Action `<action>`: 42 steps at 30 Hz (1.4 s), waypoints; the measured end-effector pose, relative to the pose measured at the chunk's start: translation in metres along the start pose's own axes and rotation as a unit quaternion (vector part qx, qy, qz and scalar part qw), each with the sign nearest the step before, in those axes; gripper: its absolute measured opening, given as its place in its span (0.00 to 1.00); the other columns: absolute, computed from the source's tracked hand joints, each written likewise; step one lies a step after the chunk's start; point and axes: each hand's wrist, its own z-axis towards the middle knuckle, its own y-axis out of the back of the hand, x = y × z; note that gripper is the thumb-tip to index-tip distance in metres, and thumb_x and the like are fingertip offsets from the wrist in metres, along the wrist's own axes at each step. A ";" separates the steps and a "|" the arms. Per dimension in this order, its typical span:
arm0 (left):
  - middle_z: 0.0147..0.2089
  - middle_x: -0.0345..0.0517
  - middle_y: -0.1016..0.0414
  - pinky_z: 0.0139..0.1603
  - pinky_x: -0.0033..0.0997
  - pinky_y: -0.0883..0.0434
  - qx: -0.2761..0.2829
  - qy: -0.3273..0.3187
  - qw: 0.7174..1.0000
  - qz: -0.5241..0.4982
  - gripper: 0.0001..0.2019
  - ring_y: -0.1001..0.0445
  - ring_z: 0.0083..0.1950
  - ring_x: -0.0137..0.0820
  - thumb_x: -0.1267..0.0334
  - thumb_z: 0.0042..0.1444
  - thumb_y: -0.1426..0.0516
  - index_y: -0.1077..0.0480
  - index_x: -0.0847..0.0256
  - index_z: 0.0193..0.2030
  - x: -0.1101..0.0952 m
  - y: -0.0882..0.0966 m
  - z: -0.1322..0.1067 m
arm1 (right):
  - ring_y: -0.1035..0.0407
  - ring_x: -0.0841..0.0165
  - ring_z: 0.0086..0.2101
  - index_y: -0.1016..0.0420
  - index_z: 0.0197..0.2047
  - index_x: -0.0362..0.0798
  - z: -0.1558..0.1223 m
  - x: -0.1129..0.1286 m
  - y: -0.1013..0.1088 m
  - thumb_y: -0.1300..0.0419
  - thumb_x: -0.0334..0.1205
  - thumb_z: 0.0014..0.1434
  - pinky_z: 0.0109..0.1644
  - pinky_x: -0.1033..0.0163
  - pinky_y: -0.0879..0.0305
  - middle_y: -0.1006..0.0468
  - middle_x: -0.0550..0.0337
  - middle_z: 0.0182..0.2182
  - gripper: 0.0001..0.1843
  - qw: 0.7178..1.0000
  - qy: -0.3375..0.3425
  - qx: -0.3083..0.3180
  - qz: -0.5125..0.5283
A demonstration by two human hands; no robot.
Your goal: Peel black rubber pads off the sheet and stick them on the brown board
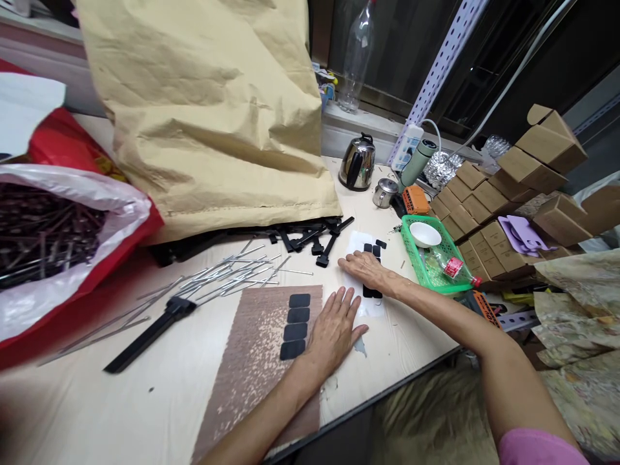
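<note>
Just beside the right hand (368,271), a green plastic basket (413,248)

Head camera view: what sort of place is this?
Likely a small assembly workshop: metal rods and black plastic parts lie on the table, with stacked cardboard boxes and a steel kettle nearby.

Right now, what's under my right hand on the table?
Your right hand lies on a white sheet with black rectangular pieces showing beyond the fingers and beside the wrist. Whatever lies directly under the palm and fingers is covered and cannot be seen.
</note>
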 end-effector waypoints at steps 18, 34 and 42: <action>0.64 0.58 0.35 0.63 0.48 0.37 0.008 0.008 1.000 -0.011 0.24 0.38 0.66 0.45 0.54 0.61 0.48 0.35 0.64 0.60 0.000 0.003 0.001 | 0.31 0.61 0.46 0.40 0.53 0.46 0.006 -0.008 -0.003 0.50 0.26 0.63 0.39 0.62 0.37 0.25 0.49 0.43 0.16 0.999 -0.028 0.010 0.016; 0.63 0.61 0.33 0.62 0.47 0.36 0.026 0.004 1.000 -0.005 0.25 0.37 0.66 0.46 0.54 0.61 0.47 0.34 0.67 0.59 -0.001 0.008 0.004 | 0.34 0.67 0.37 0.35 0.43 0.46 0.013 -0.037 -0.030 0.51 0.22 0.53 0.38 0.66 0.44 0.26 0.56 0.37 0.15 0.979 -0.057 -0.129 0.145; 0.63 0.59 0.33 0.62 0.48 0.36 0.014 0.006 1.000 -0.025 0.23 0.37 0.66 0.46 0.54 0.61 0.47 0.34 0.64 0.60 0.001 0.005 0.002 | 0.39 0.70 0.29 0.37 0.41 0.46 0.025 -0.077 -0.035 0.52 0.25 0.47 0.34 0.68 0.46 0.31 0.63 0.29 0.17 0.951 -0.100 -0.202 0.209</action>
